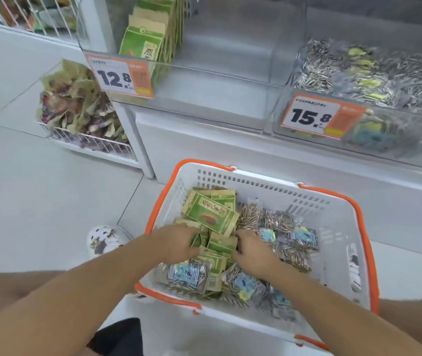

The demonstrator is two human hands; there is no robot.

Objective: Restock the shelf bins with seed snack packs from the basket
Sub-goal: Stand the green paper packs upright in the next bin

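A white basket (338, 224) with orange rims sits on the floor below the shelf. Green-and-tan seed packs (211, 214) fill its left half, clear packs of striped seeds (282, 227) its right. My left hand (179, 241) and my right hand (255, 254) both reach into the middle of the pile, fingers curled among the green packs. What each hand grips is hidden by the packs. Above, a clear shelf bin (204, 78) tagged 12.8 holds a short row of upright green packs (150, 34) at its left. The neighbouring clear bin (410, 140) tagged 15.8 holds striped-seed packs.
A white wire bin (86, 140) of mixed snack packs stands on the lower left shelf. Another wire rack (32, 14) is at top left. My patterned shoe (104, 238) rests on the tiled floor just left of the basket. The white shelf base (230, 155) rises behind the basket.
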